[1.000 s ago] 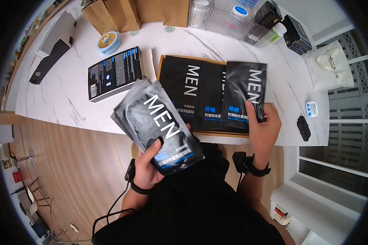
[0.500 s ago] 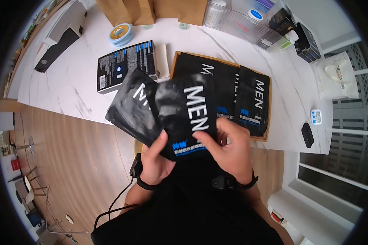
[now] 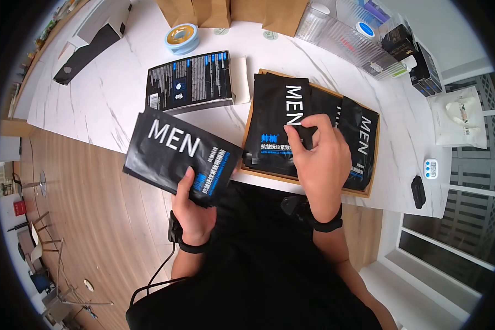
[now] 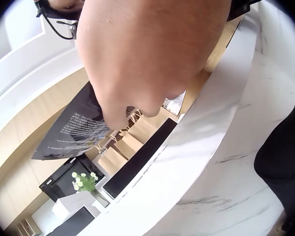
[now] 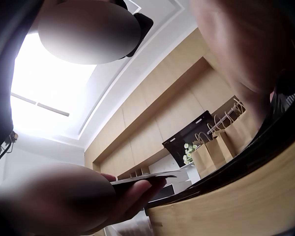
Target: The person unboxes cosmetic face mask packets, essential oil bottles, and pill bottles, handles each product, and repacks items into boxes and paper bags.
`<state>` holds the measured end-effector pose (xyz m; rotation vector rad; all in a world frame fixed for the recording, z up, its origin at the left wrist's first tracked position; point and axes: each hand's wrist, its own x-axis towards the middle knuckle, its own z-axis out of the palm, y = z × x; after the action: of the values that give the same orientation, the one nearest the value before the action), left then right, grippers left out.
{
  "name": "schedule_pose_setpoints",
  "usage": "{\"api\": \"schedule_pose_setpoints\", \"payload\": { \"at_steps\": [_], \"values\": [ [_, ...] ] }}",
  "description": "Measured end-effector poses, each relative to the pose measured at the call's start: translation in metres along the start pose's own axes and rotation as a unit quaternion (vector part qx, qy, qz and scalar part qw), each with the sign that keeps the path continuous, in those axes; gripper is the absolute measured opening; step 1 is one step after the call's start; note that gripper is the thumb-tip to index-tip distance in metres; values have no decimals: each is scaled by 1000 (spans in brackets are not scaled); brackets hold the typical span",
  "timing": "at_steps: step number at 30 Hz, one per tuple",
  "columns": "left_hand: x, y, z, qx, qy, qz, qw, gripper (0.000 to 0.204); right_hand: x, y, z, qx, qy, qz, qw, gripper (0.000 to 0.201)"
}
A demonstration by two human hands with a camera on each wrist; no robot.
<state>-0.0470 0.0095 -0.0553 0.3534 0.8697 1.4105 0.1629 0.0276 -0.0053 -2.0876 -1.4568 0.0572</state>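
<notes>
In the head view my left hand (image 3: 193, 217) grips a small stack of black foil sachets (image 3: 176, 148) marked MEN, thumb on top, tilted beside the tray. In the left wrist view, the back of a sachet (image 4: 78, 129) shows beyond the knuckles. My right hand (image 3: 325, 165) pinches the right edge of another black MEN sachet (image 3: 275, 107) between thumb and curled index finger. That sachet lies over the left part of a shallow brown tray (image 3: 278, 180). Another MEN sachet (image 3: 363, 157) lies at the tray's right side, with more partly hidden under my right hand.
Left of the tray lies a printed black box (image 3: 190, 82) with a white open flap. Behind are a tape roll (image 3: 181, 38), brown paper bags (image 3: 247, 12) and a clear bin (image 3: 335, 41) of bottles and boxes. A small timer (image 3: 431, 169) sits near the right edge.
My right hand went from the tray to the stack in my left hand, then carried one sachet to the tray's left part. My left hand moved left with the others. The head view shifted.
</notes>
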Motion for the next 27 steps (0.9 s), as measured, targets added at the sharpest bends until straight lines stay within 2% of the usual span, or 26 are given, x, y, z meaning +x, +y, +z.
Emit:
{"api": "schedule_pose_setpoints", "payload": {
  "at_steps": [1,2,4,5,7,8,9,11,13,14,15,17,18,19,22,23,25,26,27],
  "values": [
    [-3,-1,1,0,3,-2,1000,42,-1,1,1,-30,41,-45,998,25],
    [-5,-3,3,-10,-1,-10,1000,42,0,2,0,-31,40,-44,998,25],
    [-10,-4,18,1,-17,-11,1000,44,1,2,-5,-18,116,-114,986,23],
    [-13,-5,25,-5,-23,-22,999,45,-2,1,-9,-20,117,-113,986,23],
    [-16,-10,27,53,-93,-27,994,48,-12,-4,-20,219,12,-88,972,24],
    [-18,-13,30,60,-111,-26,992,52,-18,-7,-29,284,-77,-58,954,22],
    [-20,-13,32,63,-134,-28,988,53,-21,-5,-32,298,-117,-59,945,21],
    [-24,-17,36,30,-111,-64,991,49,-27,2,-32,306,-126,-22,943,21],
    [-21,-11,42,-68,-85,-118,987,45,-29,11,-36,342,-115,50,931,21],
    [-18,-12,36,-54,-90,-135,985,43,-29,12,-37,378,-83,92,917,21],
    [-17,-14,32,-53,-90,-136,985,43,-29,19,-34,382,-35,113,917,21],
    [-13,-17,30,-27,-36,-78,996,43,-21,29,-35,385,-9,134,913,21],
    [-11,-15,32,-29,-44,-75,996,43,-20,36,-32,403,-25,133,905,21],
    [-12,-14,34,-28,-44,-75,996,43,-19,38,-31,403,-25,134,905,21],
    [-16,-14,36,-10,-16,-42,999,42,-13,34,-32,248,14,150,957,27],
    [-16,-16,32,-9,-17,-40,999,42,-14,35,-31,249,14,150,957,27],
    [-15,-23,25,-5,22,20,1000,41,-14,38,-28,165,37,153,974,33],
    [-16,-22,26,-24,13,27,999,40,-14,38,-28,167,39,153,973,33],
    [-17,-22,25,-22,11,28,999,40,-15,38,-28,99,43,123,987,36]
  ]
}}
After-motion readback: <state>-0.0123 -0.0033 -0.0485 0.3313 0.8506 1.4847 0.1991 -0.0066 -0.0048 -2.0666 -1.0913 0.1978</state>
